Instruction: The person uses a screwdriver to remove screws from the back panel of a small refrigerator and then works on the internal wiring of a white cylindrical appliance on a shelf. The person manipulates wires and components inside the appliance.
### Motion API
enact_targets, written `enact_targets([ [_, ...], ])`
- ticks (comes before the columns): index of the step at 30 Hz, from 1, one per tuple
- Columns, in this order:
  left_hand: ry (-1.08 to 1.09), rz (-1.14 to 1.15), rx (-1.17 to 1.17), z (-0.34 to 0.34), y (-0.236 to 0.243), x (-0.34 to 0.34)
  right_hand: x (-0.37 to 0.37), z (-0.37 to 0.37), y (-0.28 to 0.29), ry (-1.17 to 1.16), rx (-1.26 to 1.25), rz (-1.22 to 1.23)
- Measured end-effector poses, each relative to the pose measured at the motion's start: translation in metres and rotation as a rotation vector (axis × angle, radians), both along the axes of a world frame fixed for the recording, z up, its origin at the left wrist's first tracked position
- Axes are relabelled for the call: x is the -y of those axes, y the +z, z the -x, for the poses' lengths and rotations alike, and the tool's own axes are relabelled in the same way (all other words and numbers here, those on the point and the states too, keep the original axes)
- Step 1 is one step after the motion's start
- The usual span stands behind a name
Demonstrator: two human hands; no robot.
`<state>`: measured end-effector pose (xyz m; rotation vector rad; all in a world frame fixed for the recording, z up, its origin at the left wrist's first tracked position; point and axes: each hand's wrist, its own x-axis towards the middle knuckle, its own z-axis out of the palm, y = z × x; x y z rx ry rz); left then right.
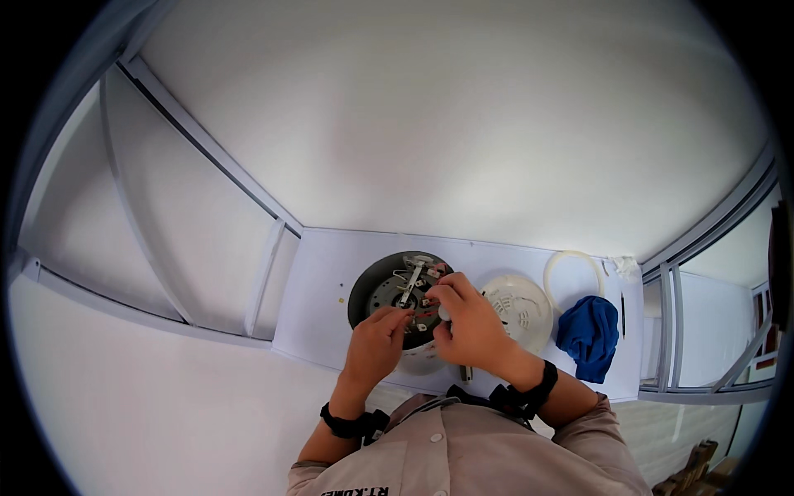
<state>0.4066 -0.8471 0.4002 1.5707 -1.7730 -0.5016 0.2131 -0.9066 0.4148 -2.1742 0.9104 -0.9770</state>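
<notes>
A dark grey round appliance housing (357, 306) lies with its inside facing up, showing metal brackets, red wires and small terminals. Over its near edge, my left hand (380, 339) is closed in a pinch at the wiring; what sits between the fingertips is too small to make out. My right hand (471, 326) curls over the housing's right side, its fingers closed around a pale, rounded thing (444, 313) that is mostly hidden by the hand. Brackets and wires under the fingers are partly covered.
Right of the housing is a white round slotted cover (533, 310). Beyond it lie a cream ring (571, 254), a crumpled blue cloth (589, 335), a thin black stick (623, 317) and crumpled clear plastic (626, 267). A small yellow piece (341, 301) is at left. Framed panels flank the white table (310, 331).
</notes>
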Motion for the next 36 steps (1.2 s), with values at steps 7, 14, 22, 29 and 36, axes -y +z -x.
enact_targets([
  [7,0.008,0.010,-0.018,-0.001,0.000,-0.004,0.010,0.026,0.059,0.065,0.275,0.078],
  [14,0.005,0.052,0.010,0.003,0.000,-0.005,0.023,0.020,0.067,0.176,0.940,-0.163],
  [22,-0.009,0.086,0.034,0.000,-0.008,-0.011,0.032,0.000,0.044,0.156,1.076,-0.228],
  [29,-0.018,0.100,0.004,0.002,-0.003,-0.011,0.033,-0.003,0.047,0.164,1.038,-0.283],
  [36,-0.017,0.098,0.017,0.001,-0.004,-0.011,0.035,-0.014,0.057,0.171,0.940,-0.276],
])
